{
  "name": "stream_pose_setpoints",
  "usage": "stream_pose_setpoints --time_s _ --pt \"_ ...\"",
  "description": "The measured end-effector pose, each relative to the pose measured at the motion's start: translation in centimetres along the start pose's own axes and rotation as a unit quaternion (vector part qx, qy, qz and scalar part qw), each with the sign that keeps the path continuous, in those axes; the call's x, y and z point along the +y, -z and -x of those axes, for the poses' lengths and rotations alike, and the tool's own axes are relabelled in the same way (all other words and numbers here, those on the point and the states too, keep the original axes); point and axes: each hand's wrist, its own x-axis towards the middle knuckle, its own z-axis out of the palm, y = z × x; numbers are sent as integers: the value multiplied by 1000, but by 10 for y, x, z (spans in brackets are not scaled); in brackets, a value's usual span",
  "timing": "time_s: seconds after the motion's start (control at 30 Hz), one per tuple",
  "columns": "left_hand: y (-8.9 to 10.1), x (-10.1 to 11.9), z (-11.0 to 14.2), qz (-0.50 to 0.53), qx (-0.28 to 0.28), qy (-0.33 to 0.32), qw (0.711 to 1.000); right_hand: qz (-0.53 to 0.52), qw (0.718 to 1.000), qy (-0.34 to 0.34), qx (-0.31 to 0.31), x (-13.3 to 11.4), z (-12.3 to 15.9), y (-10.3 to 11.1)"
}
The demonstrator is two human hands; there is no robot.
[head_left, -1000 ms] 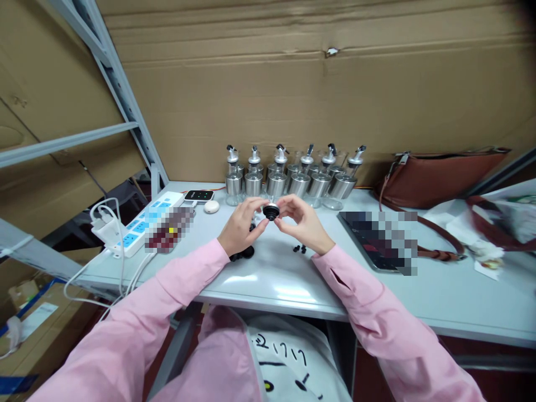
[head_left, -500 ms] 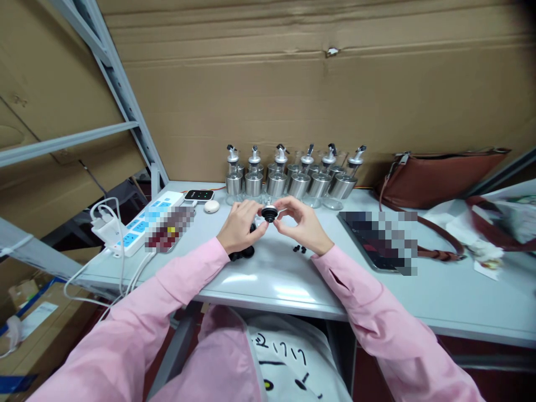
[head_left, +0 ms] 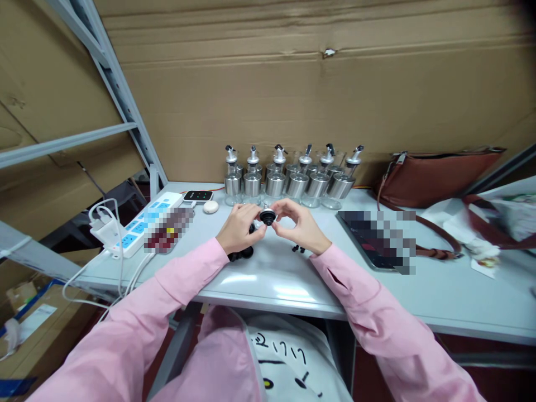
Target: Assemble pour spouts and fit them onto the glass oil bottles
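The left hand (head_left: pixel 238 228) is pinching a round, black, rubbery-looking ribbed stopper (head_left: pixel 268 218) with a silver rim, while the right hand (head_left: pixel 302 225), contact unclear, is curling alongside, presumably for steadying.

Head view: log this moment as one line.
left hand: holding black ribbed stopper | right hand: close beside it | bottles: standing behind

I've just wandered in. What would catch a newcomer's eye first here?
Probably the shiny steel-sleeved bottles with pouring spouts, lined up at the back of the table. In front of them, the left hand pinches a small piece with a black ribbed end, the right hand close at its edge. At the back right sits a brown bag.
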Motion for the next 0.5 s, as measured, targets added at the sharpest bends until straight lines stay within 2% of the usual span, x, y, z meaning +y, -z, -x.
stream_pose_setpoints --time_s 0.37,0.5 --pt "-2 -1 0 -12 1 25 1000 57 998 1 -15 -3 0 -1" --pt "-2 0 0 1 -12 41 999 33 999 -16 -12 -4 0 -2"
